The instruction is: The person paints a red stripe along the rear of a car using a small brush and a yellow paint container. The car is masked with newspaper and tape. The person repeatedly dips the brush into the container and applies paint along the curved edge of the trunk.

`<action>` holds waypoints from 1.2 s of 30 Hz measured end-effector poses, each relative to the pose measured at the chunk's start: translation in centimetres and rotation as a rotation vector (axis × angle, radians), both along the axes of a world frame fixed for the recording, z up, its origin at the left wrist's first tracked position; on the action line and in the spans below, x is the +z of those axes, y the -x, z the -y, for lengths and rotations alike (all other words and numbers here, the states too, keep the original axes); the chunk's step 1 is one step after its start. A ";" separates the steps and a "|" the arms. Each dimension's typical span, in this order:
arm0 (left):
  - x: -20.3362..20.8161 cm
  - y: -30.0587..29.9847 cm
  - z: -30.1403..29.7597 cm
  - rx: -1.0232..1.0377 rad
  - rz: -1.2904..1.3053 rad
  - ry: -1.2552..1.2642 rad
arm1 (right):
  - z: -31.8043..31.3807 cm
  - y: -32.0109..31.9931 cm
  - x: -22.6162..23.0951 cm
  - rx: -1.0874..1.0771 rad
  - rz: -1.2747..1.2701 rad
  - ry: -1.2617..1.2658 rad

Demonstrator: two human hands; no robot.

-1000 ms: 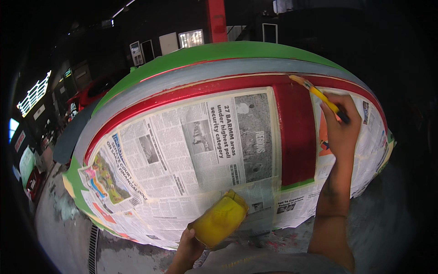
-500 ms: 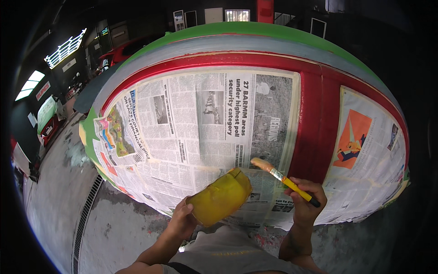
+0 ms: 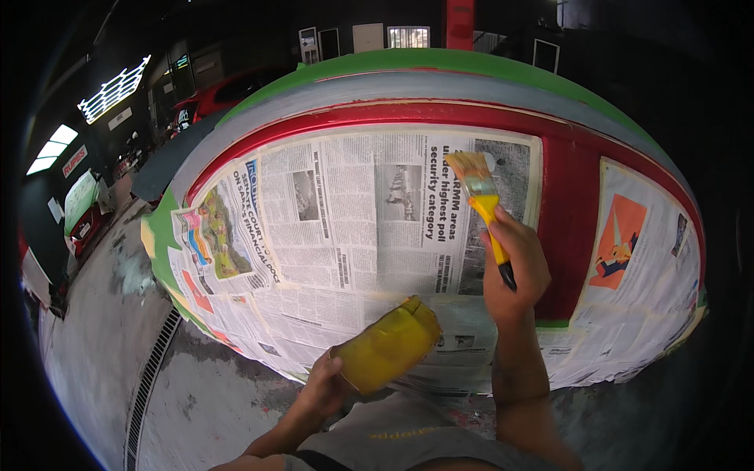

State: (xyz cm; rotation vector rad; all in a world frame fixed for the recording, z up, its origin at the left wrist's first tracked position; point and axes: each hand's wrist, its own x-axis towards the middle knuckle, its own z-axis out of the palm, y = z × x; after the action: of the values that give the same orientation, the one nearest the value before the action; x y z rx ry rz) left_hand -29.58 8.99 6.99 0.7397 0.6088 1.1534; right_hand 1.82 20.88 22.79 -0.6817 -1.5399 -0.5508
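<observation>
The right hand (image 3: 518,267) grips a paintbrush (image 3: 484,206), bristles (image 3: 469,166) toward eleven o'clock; the left hand (image 3: 323,385) grasps a yellow container (image 3: 386,347) at the brush's seven o'clock. Newspaper sheets (image 3: 330,196) spread behind both, red trim (image 3: 408,113) at twelve o'clock.

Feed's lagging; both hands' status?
Right hand: gripping yellow-handled bristle brush, before printed newspaper sheets. Left hand: holding yellow boxy container. No visible obstruction at brush.

Left hand (image 3: 323,382) grips yellow container (image 3: 389,345); right hand (image 3: 518,271), paintbrush (image 3: 484,206)
</observation>
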 end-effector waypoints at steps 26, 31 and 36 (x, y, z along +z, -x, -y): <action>-4.9 16.7 -6.3 -0.180 0.140 0.068 | -6.0 13.5 8.0 -0.316 0.223 -0.002; -4.7 17.0 -6.2 -0.203 0.153 0.079 | -6.8 15.2 8.0 -0.337 0.266 0.042; -4.2 17.2 -6.3 -0.129 0.169 0.049 | -1.2 14.4 6.5 -0.166 -0.012 0.090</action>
State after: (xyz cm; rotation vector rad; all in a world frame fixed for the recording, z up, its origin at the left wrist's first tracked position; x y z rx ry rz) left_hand -46.74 15.28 2.77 0.6235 0.4399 1.0662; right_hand -12.56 22.08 29.33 -0.8863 -1.5122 -0.6034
